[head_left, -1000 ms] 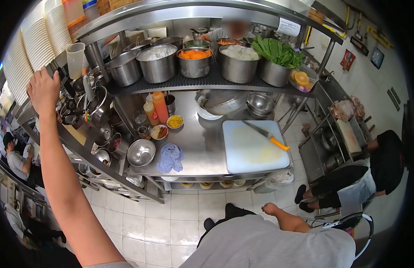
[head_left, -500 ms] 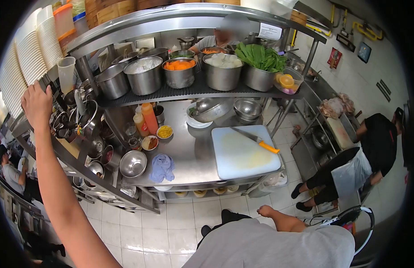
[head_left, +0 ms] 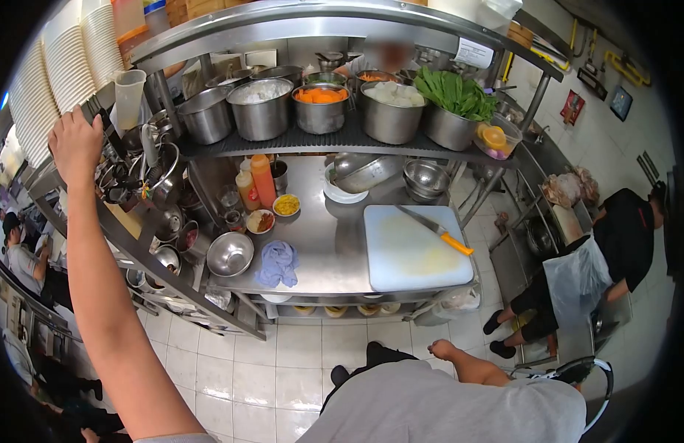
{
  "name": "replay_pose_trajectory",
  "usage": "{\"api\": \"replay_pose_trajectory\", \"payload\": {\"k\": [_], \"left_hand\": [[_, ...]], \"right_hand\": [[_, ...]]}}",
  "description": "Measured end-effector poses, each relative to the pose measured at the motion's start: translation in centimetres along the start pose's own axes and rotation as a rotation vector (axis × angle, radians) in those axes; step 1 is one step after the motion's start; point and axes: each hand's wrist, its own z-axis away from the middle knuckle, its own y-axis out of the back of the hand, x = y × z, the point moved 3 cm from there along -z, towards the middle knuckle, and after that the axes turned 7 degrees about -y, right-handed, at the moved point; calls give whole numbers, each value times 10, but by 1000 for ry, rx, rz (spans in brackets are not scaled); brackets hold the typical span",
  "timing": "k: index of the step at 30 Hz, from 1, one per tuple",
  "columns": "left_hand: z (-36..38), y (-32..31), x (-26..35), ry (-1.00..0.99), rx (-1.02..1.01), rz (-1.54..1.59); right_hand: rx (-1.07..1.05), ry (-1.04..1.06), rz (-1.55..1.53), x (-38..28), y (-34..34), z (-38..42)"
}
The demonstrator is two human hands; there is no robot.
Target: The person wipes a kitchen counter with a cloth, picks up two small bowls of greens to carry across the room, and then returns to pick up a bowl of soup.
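At the upper left, my left hand (head_left: pixel 76 144) is raised to the shelf edge beside tall stacks of white containers (head_left: pixel 65 70). Its fingers are bent over the edge; what they grip, if anything, is hidden. A clear plastic jug (head_left: pixel 129 100) stands just right of it. My right hand (head_left: pixel 442 348) hangs low beside my body with its fingers curled, below the steel table (head_left: pixel 323 255). On that table lie a white cutting board (head_left: pixel 408 258) with an orange-handled knife (head_left: pixel 438 230), a blue cloth (head_left: pixel 278 264) and a steel bowl (head_left: pixel 230 255).
Pots of orange pieces (head_left: pixel 321 96), white pieces (head_left: pixel 394 94) and leafy greens (head_left: pixel 456 92) line the shelf above the table. Sauce bottles (head_left: pixel 262 181) stand below. A person in black (head_left: pixel 628 240) bends at the right counter; other people are at the far left and behind the shelf.
The whole view has shifted, so the shelf and table appear farther right. My left hand stays at the shelf edge and my right hand still hangs low. The person at the right has bent slightly.
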Motion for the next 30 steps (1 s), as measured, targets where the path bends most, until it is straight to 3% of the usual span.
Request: {"api": "replay_pose_trajectory", "payload": {"k": [3,5,8,10,12,13,15,17,21,23,24,26,30], "left_hand": [[-1,0,0,4,8,-2],[0,2,2,5,11,-2],[1,6,2,-28,81,26],[0,13,3,-68,70,26],[-1,14,2,-53,51,50],[1,10,2,-19,115,77],[0,13,3,26,74,105],[0,12,3,36,43,117],[0,10,3,42,-16,122],[0,6,4,34,7,119],[-1,3,2,30,36,119],[-1,1,2,32,33,122],[0,-4,3,30,63,101]], "right_hand": [[-1,-20,19,4,-7,-12],[28,201,200,9,-11,-17],[23,184,270,23,-21,-35],[-22,48,114,11,-7,-17],[22,308,374,15,-12,-23],[31,309,462,27,-26,-41],[-43,95,174,15,-15,-27],[-42,70,158,12,-16,-33],[-36,321,348,6,-17,-37],[-92,4,65,-5,-8,-35],[-95,38,86,-8,-5,-44],[70,541,484,5,-20,-55],[28,490,480,-8,-17,-61]]}}
